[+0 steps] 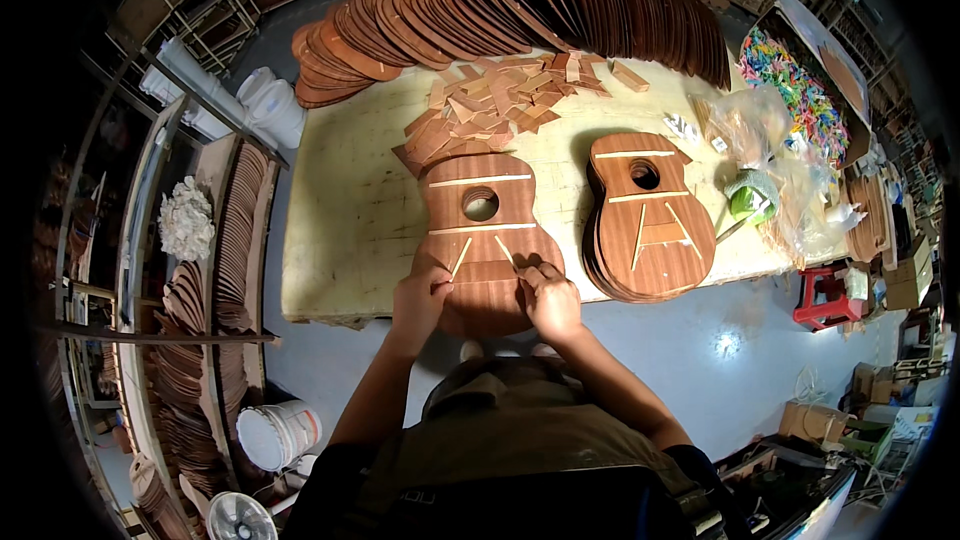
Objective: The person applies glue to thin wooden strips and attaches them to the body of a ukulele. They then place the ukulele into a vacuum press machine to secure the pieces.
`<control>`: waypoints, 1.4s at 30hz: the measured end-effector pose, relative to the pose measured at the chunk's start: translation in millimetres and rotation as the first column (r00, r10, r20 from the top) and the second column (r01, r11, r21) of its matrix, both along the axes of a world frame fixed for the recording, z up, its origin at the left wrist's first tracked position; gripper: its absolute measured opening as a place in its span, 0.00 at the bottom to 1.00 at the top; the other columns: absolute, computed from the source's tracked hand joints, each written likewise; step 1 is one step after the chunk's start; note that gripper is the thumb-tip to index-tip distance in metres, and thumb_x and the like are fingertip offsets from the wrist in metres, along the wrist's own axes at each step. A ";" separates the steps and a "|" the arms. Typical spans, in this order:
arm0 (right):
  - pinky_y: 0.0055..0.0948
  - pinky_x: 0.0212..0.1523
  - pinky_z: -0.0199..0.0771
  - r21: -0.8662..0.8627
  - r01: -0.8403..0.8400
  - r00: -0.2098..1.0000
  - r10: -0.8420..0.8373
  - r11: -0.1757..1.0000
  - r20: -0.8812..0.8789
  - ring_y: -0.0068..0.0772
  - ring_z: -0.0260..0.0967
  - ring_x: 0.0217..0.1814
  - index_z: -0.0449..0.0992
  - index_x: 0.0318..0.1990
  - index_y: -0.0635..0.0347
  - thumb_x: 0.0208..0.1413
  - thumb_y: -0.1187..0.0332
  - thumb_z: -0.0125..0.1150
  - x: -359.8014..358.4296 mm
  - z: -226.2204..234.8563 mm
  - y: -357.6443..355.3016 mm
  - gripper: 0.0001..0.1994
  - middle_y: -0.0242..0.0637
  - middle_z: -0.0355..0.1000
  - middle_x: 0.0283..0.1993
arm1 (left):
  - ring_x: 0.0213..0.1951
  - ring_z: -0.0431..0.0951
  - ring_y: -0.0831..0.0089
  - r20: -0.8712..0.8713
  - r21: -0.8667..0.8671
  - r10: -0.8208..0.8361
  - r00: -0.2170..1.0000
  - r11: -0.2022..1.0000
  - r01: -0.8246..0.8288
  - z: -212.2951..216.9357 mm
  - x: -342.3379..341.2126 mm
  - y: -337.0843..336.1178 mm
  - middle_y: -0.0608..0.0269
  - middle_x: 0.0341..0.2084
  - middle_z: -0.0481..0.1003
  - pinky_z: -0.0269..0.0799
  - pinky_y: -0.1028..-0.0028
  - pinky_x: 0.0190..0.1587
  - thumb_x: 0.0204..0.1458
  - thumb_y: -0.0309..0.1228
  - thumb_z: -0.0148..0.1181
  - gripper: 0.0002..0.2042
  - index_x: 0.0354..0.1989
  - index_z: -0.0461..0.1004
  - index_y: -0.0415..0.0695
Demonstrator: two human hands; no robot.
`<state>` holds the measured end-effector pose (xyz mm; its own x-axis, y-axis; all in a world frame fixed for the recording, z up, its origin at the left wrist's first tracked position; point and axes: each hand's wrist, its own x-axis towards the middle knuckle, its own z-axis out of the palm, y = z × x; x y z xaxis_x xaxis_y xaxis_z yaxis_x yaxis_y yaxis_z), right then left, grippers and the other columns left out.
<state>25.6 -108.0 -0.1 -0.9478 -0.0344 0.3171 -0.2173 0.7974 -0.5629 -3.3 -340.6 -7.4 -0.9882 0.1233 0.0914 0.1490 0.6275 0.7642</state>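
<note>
Left of the wooden stack (658, 268), the guitar-shaped board (486, 312) is already carrying two cross strips (480, 181); the left hand (418, 306) is pinching the left slanted strip (461, 256), the right hand (551, 298) the right slanted strip (504, 250) (both seemingly awaiting release).

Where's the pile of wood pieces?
The pile is on the table, upper middle of head view, between the row of boards and the left guitar-shaped board.

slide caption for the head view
Left hand and right hand at two slanted strips on a guitar-shaped panel
</note>
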 end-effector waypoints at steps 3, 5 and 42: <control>0.39 0.36 0.76 -0.001 0.005 1.000 -0.005 1.000 0.021 0.43 0.73 0.37 0.77 0.36 0.56 0.45 0.73 0.60 2.3 -3.2 -0.5 0.08 0.41 0.72 0.31 | 0.26 0.78 0.70 -0.012 -0.004 -0.001 1.000 1.000 0.001 3.4 0.7 -0.1 0.58 0.24 0.78 0.73 0.74 0.32 0.44 0.23 0.63 0.06 0.32 0.77 0.39; 0.39 0.35 0.76 -0.003 0.018 1.000 -0.018 1.000 -0.024 0.43 0.73 0.36 0.78 0.35 0.56 0.45 0.74 0.60 0.1 -3.6 -2.1 0.08 0.40 0.72 0.31 | 0.27 0.78 0.71 0.004 -0.005 -0.006 1.000 1.000 0.006 4.5 0.4 -0.2 0.58 0.24 0.78 0.73 0.74 0.31 0.44 0.23 0.64 0.06 0.32 0.77 0.39; 0.43 0.53 0.65 -0.188 -0.418 -0.630 0.134 -0.889 0.765 0.43 0.66 0.55 0.80 0.37 0.59 0.50 0.58 0.64 712.7 -219.8 -326.6 0.14 0.43 0.75 0.46 | 0.30 0.71 0.84 0.386 0.375 -0.922 0.032 0.189 0.907 -31.0 215.5 72.9 0.66 0.35 0.75 0.68 0.82 0.31 0.58 0.24 0.52 0.10 0.48 0.70 0.41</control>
